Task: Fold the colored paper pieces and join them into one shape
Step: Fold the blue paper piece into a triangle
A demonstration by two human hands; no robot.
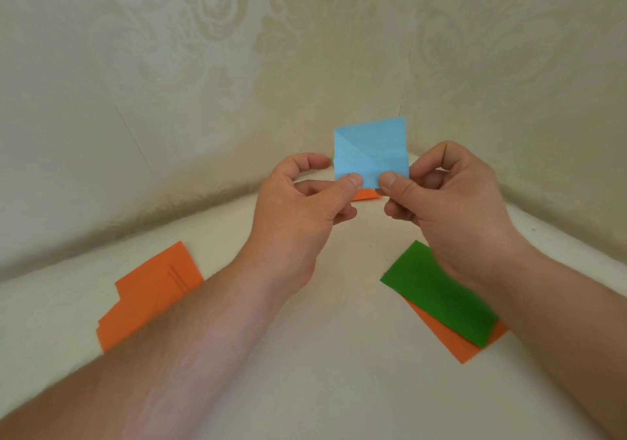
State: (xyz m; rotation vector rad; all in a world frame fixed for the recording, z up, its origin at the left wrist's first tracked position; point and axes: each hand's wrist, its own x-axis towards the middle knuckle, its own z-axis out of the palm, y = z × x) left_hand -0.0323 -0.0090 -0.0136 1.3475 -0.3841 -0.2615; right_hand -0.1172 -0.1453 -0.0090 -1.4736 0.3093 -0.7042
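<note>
A folded blue paper piece [369,151] with a diagonal crease is held upright above the table. My left hand [302,205] pinches its lower edge from the left with thumb and fingers. My right hand [448,198] pinches the same edge from the right. Orange folded papers [149,290] lie on the table at the left, partly under my left forearm. A green paper [437,293] lies at the right on top of another orange paper [454,341]. A small orange piece [366,194] shows on the table behind my hands.
The cream table [339,304] meets a patterned beige wall [203,66] that curves around its far edge, close behind the blue paper.
</note>
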